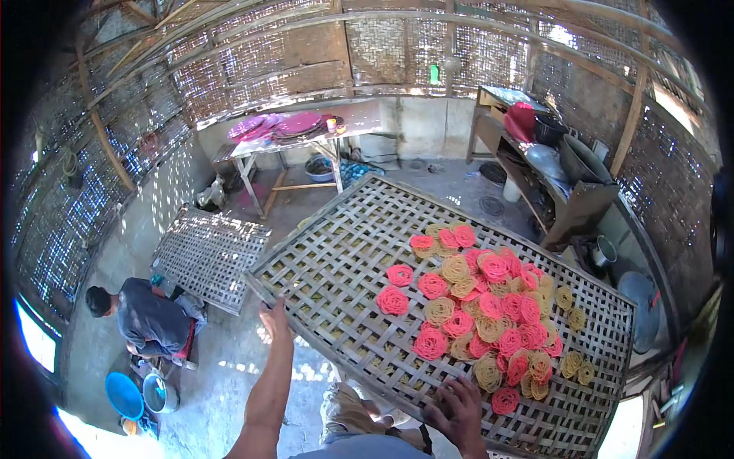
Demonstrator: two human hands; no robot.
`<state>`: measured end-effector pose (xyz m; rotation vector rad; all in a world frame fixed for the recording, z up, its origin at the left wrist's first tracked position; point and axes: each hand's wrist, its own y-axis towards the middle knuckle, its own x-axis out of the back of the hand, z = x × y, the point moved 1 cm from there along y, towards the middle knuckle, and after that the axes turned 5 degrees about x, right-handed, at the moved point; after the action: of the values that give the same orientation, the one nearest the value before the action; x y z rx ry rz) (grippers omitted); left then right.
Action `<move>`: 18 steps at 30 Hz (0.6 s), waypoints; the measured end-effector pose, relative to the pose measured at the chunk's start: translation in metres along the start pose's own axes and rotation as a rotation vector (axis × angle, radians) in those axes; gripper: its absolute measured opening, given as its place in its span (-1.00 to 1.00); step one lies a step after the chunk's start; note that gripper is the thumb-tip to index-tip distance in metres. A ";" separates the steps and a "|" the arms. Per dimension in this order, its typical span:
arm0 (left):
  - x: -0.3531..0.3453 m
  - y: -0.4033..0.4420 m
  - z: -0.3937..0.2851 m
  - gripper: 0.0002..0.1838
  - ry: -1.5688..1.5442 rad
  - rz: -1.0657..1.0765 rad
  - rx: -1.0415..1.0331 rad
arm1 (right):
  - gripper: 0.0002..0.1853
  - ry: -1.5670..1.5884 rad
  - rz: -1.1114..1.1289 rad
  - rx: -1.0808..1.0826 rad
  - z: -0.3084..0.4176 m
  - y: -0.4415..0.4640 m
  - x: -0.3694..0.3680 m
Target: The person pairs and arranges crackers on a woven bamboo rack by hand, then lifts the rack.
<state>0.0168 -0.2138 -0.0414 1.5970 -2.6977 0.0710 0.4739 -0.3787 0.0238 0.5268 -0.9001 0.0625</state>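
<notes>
A large woven bamboo drying rack (pixel 344 264) lies tilted across the space before me. My left hand (pixel 277 320) is closed on its left edge, near the corner, with some fingers hidden beneath. My right hand (pixel 457 409) holds the near edge, its fingers bent over the rim onto the lattice. Pink noodle-like coils (pixel 430 343) and tan coils (pixel 440 311) are heaped on the rack's right half, some overlapping. A single pink coil (pixel 505 400) lies just right of my right hand. Several darker tan coils (pixel 576 318) sit along the right side.
Another person (pixel 153 317) sits low at the left, beside a second lattice rack (pixel 210 256). A blue basin (pixel 124 395) and a metal pot (pixel 159 392) stand near them. A table (pixel 359 122) bears pink round things at the back. A wooden shelf (pixel 562 203) with pans stands right.
</notes>
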 end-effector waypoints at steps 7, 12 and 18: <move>-0.001 -0.019 -0.074 -0.63 -0.194 0.013 -0.017 | -0.70 0.162 -0.251 -0.007 0.062 -0.037 0.001; 0.006 -0.007 -0.100 -0.35 -0.626 0.265 0.021 | -0.63 0.591 -0.664 -0.311 0.103 -0.070 -0.028; 0.039 -0.043 -0.143 -0.25 -0.881 0.491 0.168 | -0.10 1.259 -0.936 -0.802 0.084 -0.078 -0.023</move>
<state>0.0329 -0.2622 0.1039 1.0965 -3.7861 -0.5448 0.4191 -0.4820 0.0168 0.0323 0.6164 -0.7241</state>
